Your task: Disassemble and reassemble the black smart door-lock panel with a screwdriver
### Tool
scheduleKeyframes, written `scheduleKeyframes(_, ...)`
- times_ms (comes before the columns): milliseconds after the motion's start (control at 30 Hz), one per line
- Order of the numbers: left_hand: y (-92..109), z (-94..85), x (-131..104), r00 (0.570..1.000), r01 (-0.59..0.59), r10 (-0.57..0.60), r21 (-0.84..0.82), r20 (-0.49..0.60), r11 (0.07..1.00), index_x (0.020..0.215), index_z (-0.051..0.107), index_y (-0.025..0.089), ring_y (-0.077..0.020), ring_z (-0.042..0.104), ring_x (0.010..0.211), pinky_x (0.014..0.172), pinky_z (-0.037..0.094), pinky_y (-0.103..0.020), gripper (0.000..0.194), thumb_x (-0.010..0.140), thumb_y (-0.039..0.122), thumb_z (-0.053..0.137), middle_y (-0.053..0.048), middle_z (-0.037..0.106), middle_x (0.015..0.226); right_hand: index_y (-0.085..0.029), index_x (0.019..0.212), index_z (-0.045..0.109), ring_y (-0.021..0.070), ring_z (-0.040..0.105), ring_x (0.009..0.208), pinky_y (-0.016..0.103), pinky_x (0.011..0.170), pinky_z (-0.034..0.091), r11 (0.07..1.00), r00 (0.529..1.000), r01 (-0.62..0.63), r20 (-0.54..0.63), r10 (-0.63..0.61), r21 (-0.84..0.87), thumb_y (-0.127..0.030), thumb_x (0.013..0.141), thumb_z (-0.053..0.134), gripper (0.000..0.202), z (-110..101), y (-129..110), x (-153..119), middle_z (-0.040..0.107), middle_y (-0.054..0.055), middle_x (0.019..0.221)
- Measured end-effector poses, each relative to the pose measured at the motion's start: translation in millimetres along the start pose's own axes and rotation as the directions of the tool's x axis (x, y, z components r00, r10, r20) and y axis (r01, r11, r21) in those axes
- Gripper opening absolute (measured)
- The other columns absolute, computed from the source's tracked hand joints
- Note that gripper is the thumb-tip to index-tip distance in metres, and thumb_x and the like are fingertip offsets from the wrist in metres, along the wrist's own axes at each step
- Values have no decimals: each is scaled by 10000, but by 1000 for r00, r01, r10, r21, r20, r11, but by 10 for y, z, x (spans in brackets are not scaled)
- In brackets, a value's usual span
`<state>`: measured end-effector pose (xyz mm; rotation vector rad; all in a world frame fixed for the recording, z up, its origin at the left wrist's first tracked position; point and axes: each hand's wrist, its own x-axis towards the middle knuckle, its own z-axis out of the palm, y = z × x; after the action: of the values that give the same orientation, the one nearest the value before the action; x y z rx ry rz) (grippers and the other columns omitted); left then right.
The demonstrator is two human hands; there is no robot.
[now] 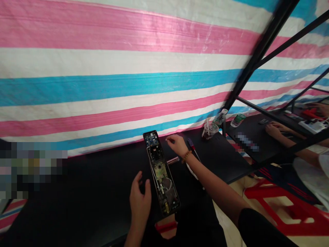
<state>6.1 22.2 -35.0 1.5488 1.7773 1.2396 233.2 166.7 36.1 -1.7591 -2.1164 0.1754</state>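
A long, narrow black casing point(159, 168) lies face up on the black table point(102, 178), resembling the inside of an electronic door lock. A blue circuit board point(152, 140) sits at its far end, with thin wires and metal parts along its length. My left hand point(140, 197) hovers beside its near left side, fingers apart and holding nothing. Beyond the casing's right edge, my right hand point(178, 144) has thumb and forefinger pinched together; anything between them is too small to make out. A screwdriver point(190, 144) with a purple handle lies right of that hand.
A small, shiny pinkish strip point(173, 160) lies right of the casing. A plastic cup with a straw point(210, 131) and a clear bottle point(220, 117) stand at the back right. Black metal posts point(243, 80) divide this table from another, where a co-worker's hands point(276, 129) rest. A red stool point(285, 206) stands below.
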Motion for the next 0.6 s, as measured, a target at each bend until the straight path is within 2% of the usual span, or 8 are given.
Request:
scheduleKeyframes(67, 166, 229, -115, 994, 58, -46, -120, 100, 991, 1428, 475, 180, -284, 634, 1212, 1054, 499, -452, 560, 941, 453, 516, -165, 608, 1380, -227, 1115, 732, 179, 650, 1024, 286, 928, 442, 992, 992, 123, 20, -123, -10, -252, 1002, 513, 247, -7, -186, 49, 752, 44, 1098)
scheduleKeyframes(133, 258, 408, -197, 993, 50, -32, -162, 113, 986, 1491, 402, 166, -288, 516, 1367, 1152, 410, -465, 607, 954, 426, 513, -178, 518, 1482, -208, 1027, 745, 200, 635, 1022, 313, 940, 425, 974, 974, 221, 62, -217, -55, -246, 986, 543, 210, 4, -350, 104, 751, 59, 1055)
scheduleKeyframes(200, 275, 519, -252, 996, 25, -9, -175, 92, 984, 1522, 352, 147, -292, 398, 1461, 1208, 328, -480, 641, 957, 403, 515, -189, 420, 1559, -173, 968, 744, 244, 613, 1045, 365, 948, 405, 961, 965, 255, 88, -247, -106, -204, 959, 559, 187, 13, -464, 154, 741, 104, 1043)
scheduleKeyframes(367, 189, 588, -317, 995, 80, -67, -199, 72, 977, 1563, 268, 139, -278, 312, 1513, 1241, 270, -454, 688, 973, 409, 497, -190, 335, 1616, -151, 922, 738, 287, 581, 1055, 426, 955, 358, 947, 959, 275, 118, -258, -165, -166, 938, 551, 188, -11, -523, 209, 724, 142, 1032)
scheduleKeyframes(600, 191, 591, -352, 995, 75, -60, -189, 81, 979, 1547, 305, 141, -269, 323, 1509, 1222, 315, -445, 639, 990, 402, 476, -191, 348, 1610, -155, 982, 731, 296, 547, 1088, 431, 967, 334, 931, 947, 314, 131, -293, -187, -189, 965, 513, 221, 8, -517, 127, 705, 144, 1065)
